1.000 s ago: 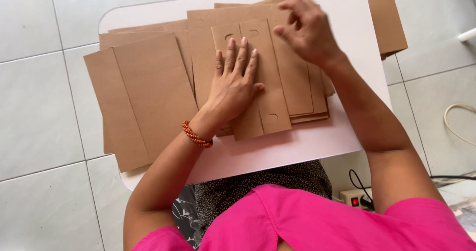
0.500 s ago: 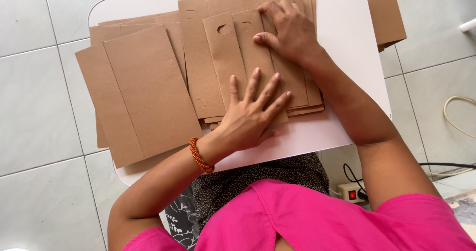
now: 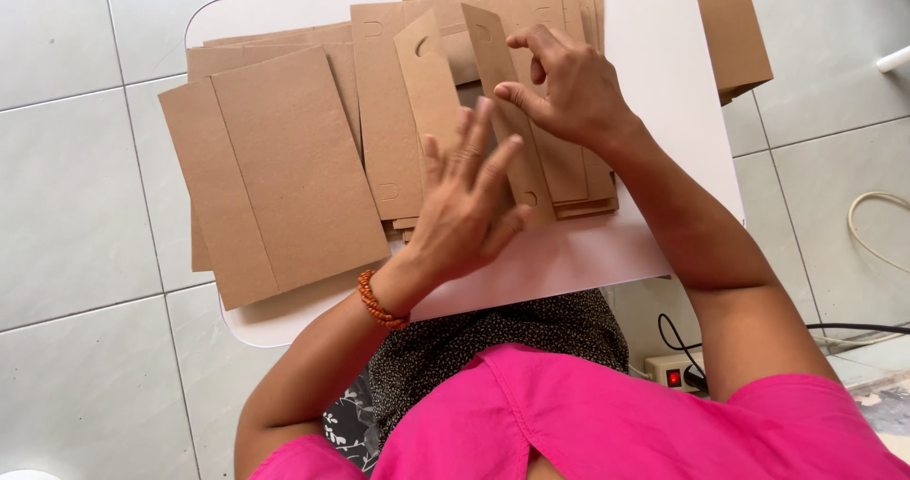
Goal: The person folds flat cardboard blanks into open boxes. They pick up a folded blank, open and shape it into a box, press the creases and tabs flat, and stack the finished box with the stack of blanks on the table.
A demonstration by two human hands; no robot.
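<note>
A stack of brown cardboard cut-outs point(image 3: 569, 172) lies on the small white table point(image 3: 654, 72). The top cardboard piece point(image 3: 427, 87) has two flaps raised, each with a small half-moon notch. My right hand point(image 3: 569, 87) pinches the right flap point(image 3: 493, 54) between thumb and fingers and lifts it. My left hand point(image 3: 469, 200), with an orange bead bracelet on its wrist, hovers with fingers spread against the front of the raised flaps. A second pile of flat folded cardboard point(image 3: 275, 172) lies at the left of the table.
More cardboard sheets point(image 3: 730, 25) hang off the table's far right corner. Grey floor tiles surround the table. A power strip with a red switch point(image 3: 675, 374) and cables point(image 3: 877, 224) lie on the floor at the right.
My left hand has lifted off the flat cardboard and drawn back toward me. My right hand has raised the flap from flat to standing. The view has shifted slightly.
</note>
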